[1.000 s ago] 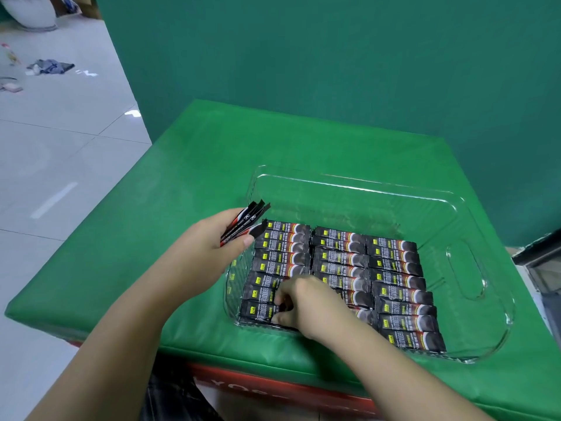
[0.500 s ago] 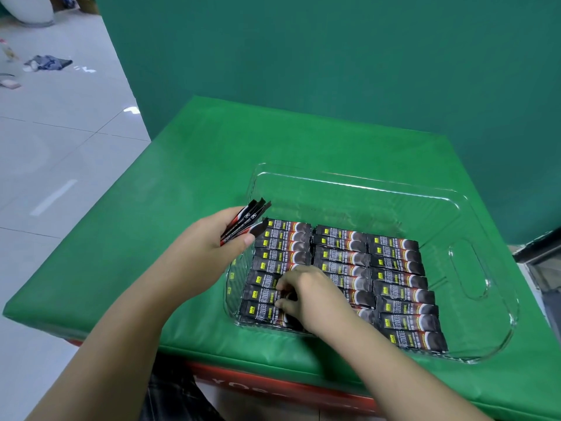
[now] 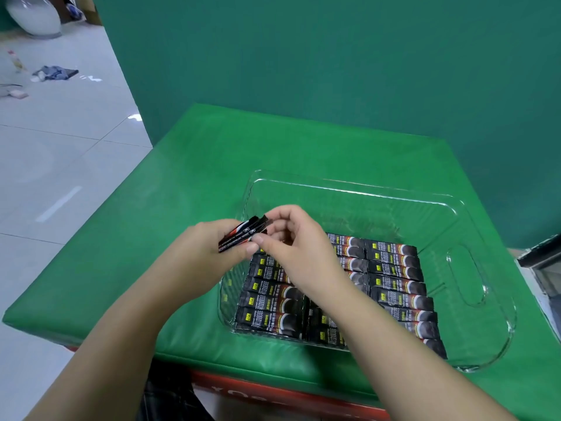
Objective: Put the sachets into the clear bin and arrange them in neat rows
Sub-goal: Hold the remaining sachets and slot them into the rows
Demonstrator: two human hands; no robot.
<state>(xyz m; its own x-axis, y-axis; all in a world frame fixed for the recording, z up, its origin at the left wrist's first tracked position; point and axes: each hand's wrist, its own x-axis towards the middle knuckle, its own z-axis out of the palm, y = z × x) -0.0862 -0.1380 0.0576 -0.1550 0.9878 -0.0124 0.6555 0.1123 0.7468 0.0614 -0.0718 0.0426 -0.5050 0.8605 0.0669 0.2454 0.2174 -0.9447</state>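
A clear bin (image 3: 473,357) sits on the green table. Several dark sachets (image 3: 394,287) lie flat in it in three side-by-side rows; my right forearm hides part of the middle row. My left hand (image 3: 200,253) hovers over the bin's left rim, shut on a small stack of sachets (image 3: 243,233) held edge-up. My right hand (image 3: 299,241) is raised beside it, its fingertips pinching the upper end of that stack.
The bin's far half is bare clear plastic, with a handle cutout (image 3: 466,275) at its right end. The green padded table (image 3: 170,189) ends at a green wall (image 3: 334,56). White tiled floor (image 3: 54,165) with scattered items lies to the left.
My right hand has lifted off the near-left sachets in the bin and moved up to the stack in my left hand. My left hand has barely moved.
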